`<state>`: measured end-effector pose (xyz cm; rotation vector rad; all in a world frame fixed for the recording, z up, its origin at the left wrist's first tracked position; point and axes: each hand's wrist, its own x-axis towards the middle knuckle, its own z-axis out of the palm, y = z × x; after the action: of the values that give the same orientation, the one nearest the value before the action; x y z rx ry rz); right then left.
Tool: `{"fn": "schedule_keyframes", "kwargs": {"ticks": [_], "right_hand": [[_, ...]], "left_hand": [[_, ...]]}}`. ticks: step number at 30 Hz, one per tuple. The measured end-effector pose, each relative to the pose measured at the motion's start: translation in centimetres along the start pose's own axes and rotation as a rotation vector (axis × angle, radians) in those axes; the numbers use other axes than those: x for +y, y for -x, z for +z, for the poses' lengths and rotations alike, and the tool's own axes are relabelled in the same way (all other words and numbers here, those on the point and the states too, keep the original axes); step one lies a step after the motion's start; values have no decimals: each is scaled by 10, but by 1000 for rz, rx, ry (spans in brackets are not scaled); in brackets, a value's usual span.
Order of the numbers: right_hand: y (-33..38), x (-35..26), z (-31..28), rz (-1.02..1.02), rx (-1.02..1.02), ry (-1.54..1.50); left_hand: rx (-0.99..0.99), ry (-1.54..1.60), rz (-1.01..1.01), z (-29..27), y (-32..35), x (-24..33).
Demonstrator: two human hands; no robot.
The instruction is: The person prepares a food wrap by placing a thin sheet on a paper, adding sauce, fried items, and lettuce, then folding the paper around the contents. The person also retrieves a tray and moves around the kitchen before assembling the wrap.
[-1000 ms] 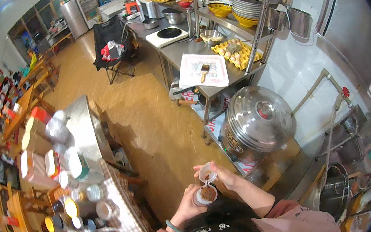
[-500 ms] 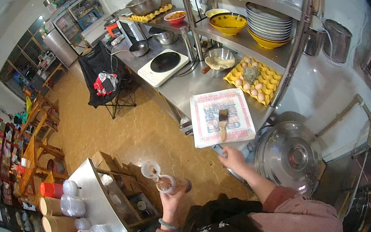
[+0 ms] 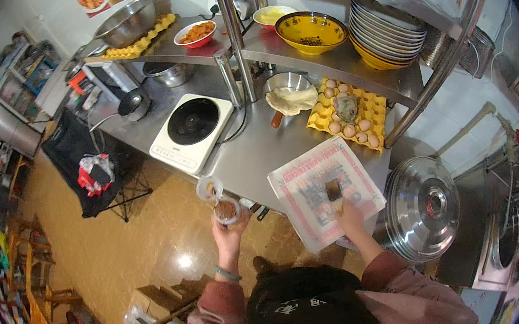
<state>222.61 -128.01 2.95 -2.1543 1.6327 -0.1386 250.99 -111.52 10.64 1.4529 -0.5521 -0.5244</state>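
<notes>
My left hand [image 3: 228, 234] is closed around a clear plastic jar [image 3: 227, 213] with reddish-brown seasoning inside. Its round lid [image 3: 209, 189] is flipped back, so the mouth is uncovered. At the counter's near end lies a flat stack of white printed paper bags [image 3: 305, 205] with red and dark print. On top of it is a brush with dark bristles [image 3: 334, 190]. My right hand [image 3: 351, 221] is over the stack, its fingers closed at the brush's wooden handle, which they mostly hide.
Beyond the bags are a yellow egg tray [image 3: 381, 105], a pan with pale dough [image 3: 292, 99] and a white electric hotplate [image 3: 173, 159]. Bowls and stacked plates [image 3: 386, 28] fill the shelf above. A large lidded steel pot [image 3: 422, 209] stands to the right.
My view has turned toward the counter. My left hand has brought the open jar up to the counter's edge. My right hand has moved from beside the bags onto the brush handle.
</notes>
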Motion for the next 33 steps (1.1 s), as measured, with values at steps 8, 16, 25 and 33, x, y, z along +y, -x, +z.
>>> {"fn": "schedule_keyframes", "kwargs": {"ticks": [8, 16, 25, 33], "right_hand": [[7, -13, -22, 128, 233, -437], [-132, 31, -60, 266, 711, -350], [-219, 77, -79, 352, 598, -182], [-202, 51, -88, 211, 775, -328]], "left_hand": [[-222, 55, 58, 26, -162, -49], [-276, -57, -49, 61, -233, -61], [-407, -236, -139, 76, -248, -74], [-398, -312, -137, 13, -206, -53]]}}
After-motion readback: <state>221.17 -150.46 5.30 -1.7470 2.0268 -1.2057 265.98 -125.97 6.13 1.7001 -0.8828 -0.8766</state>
